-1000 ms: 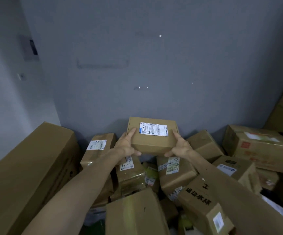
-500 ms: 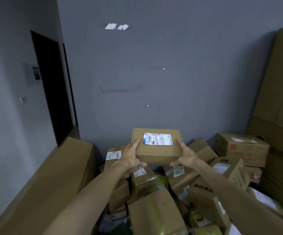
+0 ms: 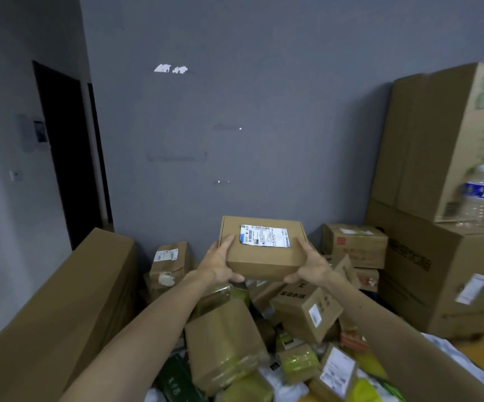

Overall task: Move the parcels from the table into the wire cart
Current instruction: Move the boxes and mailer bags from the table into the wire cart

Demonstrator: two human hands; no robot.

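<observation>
A flat brown cardboard parcel (image 3: 264, 256) with a white shipping label on top is held up in front of me, above a heap of parcels (image 3: 229, 338). My left hand (image 3: 219, 264) grips its left side, fingers along the edge and thumb underneath. My right hand (image 3: 310, 265) grips its right side the same way. The parcel is level and touches nothing else. No wire cart is in view.
A long brown carton (image 3: 61, 309) lies at the left. Large stacked cartons (image 3: 438, 169) stand at the right, with a water bottle (image 3: 477, 195) on one. A dark doorway (image 3: 66, 152) opens in the left wall. A grey wall stands behind.
The view has swung right and pulled back, bringing the doorway, tall cartons and bottle into sight. Both hands keep the same hold on the parcel, now nearer to me.
</observation>
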